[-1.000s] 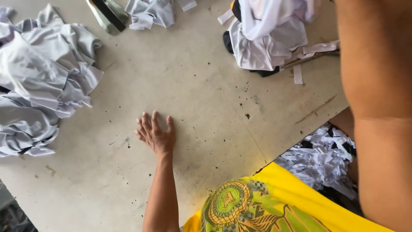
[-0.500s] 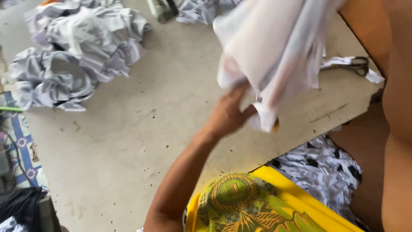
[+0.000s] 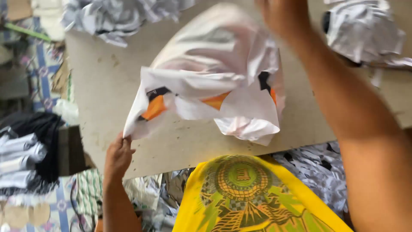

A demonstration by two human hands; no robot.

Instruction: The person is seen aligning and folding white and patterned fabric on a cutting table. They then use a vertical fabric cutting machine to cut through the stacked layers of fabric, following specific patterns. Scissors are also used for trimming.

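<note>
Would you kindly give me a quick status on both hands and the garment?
Left hand grips white garment by its lower corner. Right hand lifts its top, blurred. Garment spread above the table. Nothing in the way.

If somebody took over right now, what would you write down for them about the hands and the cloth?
Left hand: pinching the lower left corner of the white garment, at the table's near edge.
Right hand: raised, gripping the garment's top; blurred, so the fingers are unclear.
The garment, white with orange and black patches, hangs spread above the table, not laid flat.
Crumpled white pieces lie in a pile at the far left and another at the far right.
</note>
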